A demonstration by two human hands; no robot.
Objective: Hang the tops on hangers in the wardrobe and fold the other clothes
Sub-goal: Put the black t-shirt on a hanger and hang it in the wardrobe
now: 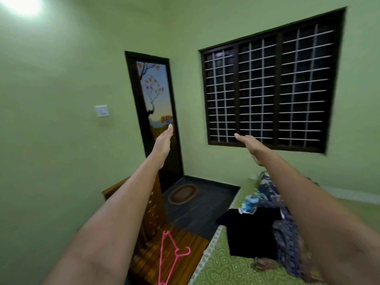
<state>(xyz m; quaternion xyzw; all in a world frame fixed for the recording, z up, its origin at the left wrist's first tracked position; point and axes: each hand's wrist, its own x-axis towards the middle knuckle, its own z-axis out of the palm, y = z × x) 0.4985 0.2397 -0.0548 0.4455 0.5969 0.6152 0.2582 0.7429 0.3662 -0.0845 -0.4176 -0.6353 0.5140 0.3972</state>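
Reaching forward: both arms are held out, left hand (163,144) and right hand (249,144) flat with fingers straight, nothing gripped.
Clothes pile (275,210) is heaped on the green bed (222,266), black top (249,235) at the near edge. Pink hanger (170,258) is laid on the wooden chair (174,249) beside the bed.

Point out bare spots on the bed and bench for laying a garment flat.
Free: the green bedspread in front of the black top, and the wooden bench slats right of the pink hanger. Crowded: the bed's far side, heaped with patterned clothes.
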